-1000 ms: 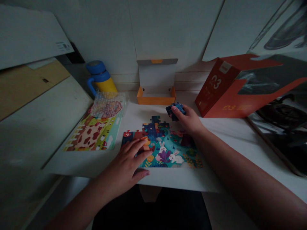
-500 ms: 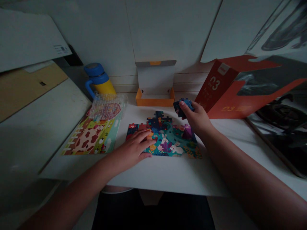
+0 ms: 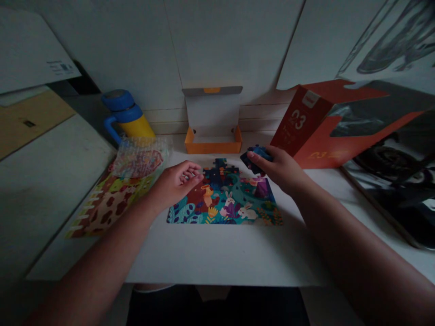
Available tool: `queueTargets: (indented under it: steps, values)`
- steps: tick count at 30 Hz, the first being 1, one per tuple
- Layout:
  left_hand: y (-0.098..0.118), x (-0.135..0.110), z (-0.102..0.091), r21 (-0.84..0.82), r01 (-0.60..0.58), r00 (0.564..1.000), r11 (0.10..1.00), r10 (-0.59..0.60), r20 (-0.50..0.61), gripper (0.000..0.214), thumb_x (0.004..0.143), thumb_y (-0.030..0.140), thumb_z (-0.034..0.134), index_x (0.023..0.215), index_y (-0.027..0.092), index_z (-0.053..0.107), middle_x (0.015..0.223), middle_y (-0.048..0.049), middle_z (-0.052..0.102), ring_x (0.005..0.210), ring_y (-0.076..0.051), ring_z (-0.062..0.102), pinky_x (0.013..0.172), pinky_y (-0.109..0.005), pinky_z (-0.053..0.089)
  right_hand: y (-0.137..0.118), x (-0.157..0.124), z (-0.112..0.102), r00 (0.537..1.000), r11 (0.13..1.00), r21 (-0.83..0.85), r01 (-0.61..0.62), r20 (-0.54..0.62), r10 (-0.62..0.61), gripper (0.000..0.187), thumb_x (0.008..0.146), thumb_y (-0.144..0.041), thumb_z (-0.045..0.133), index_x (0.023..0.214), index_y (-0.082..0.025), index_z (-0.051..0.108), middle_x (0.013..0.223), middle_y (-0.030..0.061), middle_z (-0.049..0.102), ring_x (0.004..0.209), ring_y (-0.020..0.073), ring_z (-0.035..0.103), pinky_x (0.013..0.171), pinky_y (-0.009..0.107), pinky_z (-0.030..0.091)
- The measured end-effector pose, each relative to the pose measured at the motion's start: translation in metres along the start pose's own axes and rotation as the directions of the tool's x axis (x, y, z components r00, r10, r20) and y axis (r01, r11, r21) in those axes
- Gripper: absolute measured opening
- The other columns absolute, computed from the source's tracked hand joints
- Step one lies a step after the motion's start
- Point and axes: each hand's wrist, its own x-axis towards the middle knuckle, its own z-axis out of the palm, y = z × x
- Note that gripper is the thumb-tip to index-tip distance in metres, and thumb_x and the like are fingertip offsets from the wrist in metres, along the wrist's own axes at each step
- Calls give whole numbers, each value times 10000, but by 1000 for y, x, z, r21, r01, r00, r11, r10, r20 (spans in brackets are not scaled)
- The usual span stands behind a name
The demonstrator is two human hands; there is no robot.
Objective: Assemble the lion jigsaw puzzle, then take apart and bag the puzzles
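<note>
A colourful, partly built jigsaw puzzle (image 3: 231, 203) with rabbits and plants lies on a white board (image 3: 220, 258). My left hand (image 3: 175, 181) hovers over the puzzle's upper left corner, its fingers curled and pinched together; what is between them is too small to name. My right hand (image 3: 277, 167) is above the puzzle's upper right corner, closed on a stack of dark blue puzzle pieces (image 3: 254, 156).
An open orange box (image 3: 212, 136) stands behind the puzzle. A blue-and-yellow bottle (image 3: 127, 117) is at the back left, with a plastic bag of pieces (image 3: 139, 156) and a cow-pattern picture (image 3: 105, 203) beside it. A large red carton (image 3: 326, 122) lies at the right.
My left hand has lifted off the puzzle's left part and curled its fingers near the upper left corner. My right hand keeps the blue pieces and has shifted slightly.
</note>
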Motion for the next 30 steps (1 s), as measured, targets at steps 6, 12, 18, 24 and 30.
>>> queueTargets:
  steps: [6, 12, 18, 24, 30]
  values:
    - [10, -16, 32, 74, -135, 980, 988, 122, 157, 588, 922, 456, 787, 1419, 240, 559, 1142, -86, 749, 971, -228, 726, 883, -386, 598, -23, -29, 49, 959, 925, -289, 245, 215, -187, 519, 928, -742, 634, 1001, -228, 645, 885, 59, 751, 763, 223, 667, 649, 307, 444]
    - [1, -18, 35, 106, -266, 942, 958, 235, 240, 307, 987, 156, 634, 1285, 229, 624, 1285, -97, 725, 1223, -246, 677, 1076, -433, 553, -18, -34, 61, 886, 881, -267, 391, 367, -283, 452, 945, -586, 721, 1223, -236, 653, 1221, 122, 753, 1078, 287, 718, 902, 379, 530]
    - [5, -18, 30, 115, -308, 923, 944, 268, 275, 210, 1010, 196, 597, 1196, 230, 690, 1203, -85, 734, 1180, -240, 681, 1067, -429, 560, -13, -36, 65, 828, 865, -197, 462, 446, -341, 413, 921, -485, 789, 1227, -254, 636, 1229, 95, 745, 1136, 280, 704, 964, 389, 536]
    - [-12, -15, 6, 320, -172, 983, 932, 142, 114, 345, 996, 453, 662, 1276, 253, 689, 1304, -94, 698, 1233, -289, 650, 1114, -472, 529, -20, -26, 32, 920, 873, -381, 304, 354, -166, 463, 844, -563, 828, 1188, -292, 675, 1056, 60, 790, 866, 258, 741, 752, 345, 529]
    - [-46, -13, -24, 461, 38, 996, 886, -68, 50, 538, 830, 677, 753, 1157, 251, 711, 1247, -97, 654, 1172, -326, 661, 1100, -477, 517, 7, -1, -30, 957, 825, -560, 74, 272, 100, 558, 591, -607, 953, 983, -277, 733, 744, 40, 748, 606, 237, 666, 510, 320, 415]
